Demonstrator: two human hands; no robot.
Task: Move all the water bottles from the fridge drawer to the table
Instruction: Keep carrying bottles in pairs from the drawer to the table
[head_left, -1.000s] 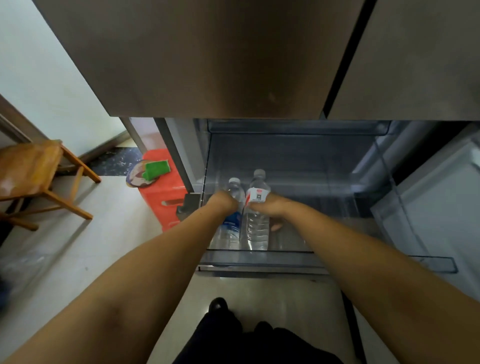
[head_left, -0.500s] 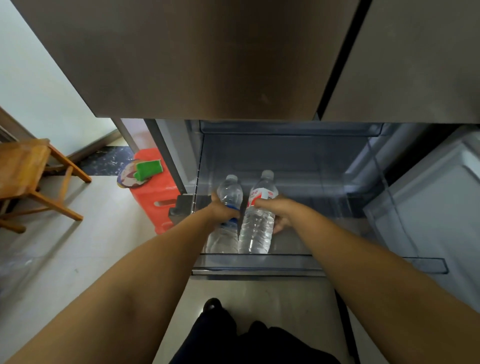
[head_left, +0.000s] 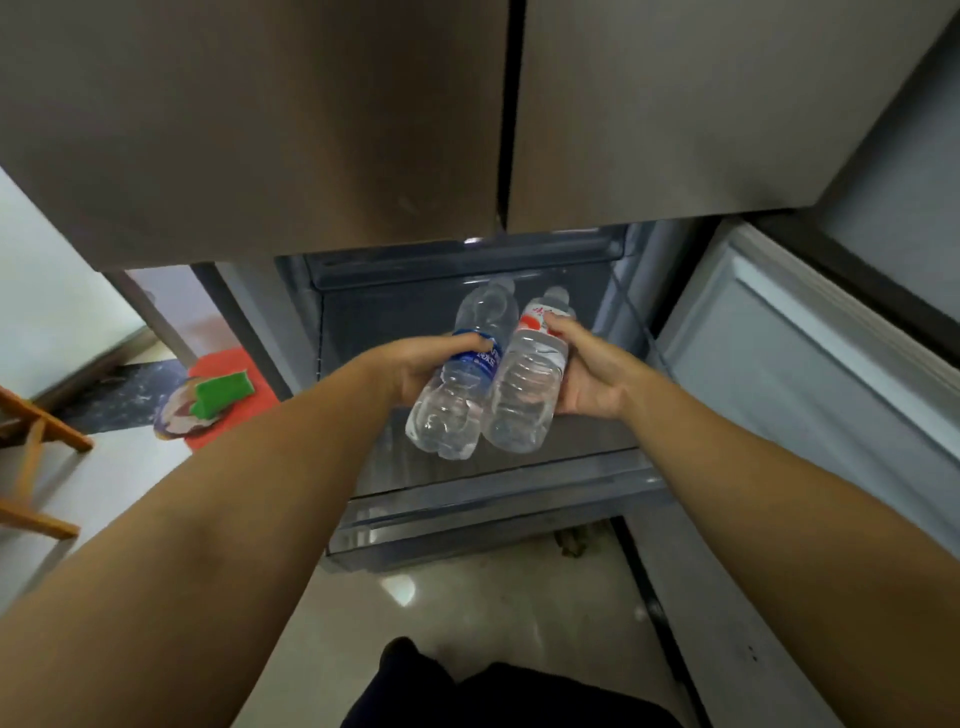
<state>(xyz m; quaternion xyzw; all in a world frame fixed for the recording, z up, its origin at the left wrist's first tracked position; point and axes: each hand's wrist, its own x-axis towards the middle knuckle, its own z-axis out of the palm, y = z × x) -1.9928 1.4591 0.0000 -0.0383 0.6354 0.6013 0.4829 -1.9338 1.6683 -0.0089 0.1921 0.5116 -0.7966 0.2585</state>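
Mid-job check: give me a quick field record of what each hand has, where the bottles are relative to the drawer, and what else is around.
left hand: grips the blue-label bottle around its middle
right hand: grips the red-label bottle near its label
bottles: side by side, tilted, caps away from the camera, held above the fridge drawer
drawer: pulled open; no other bottle visible in it
table: not in view
nearby: red stool with a green sponge, left of the fridge
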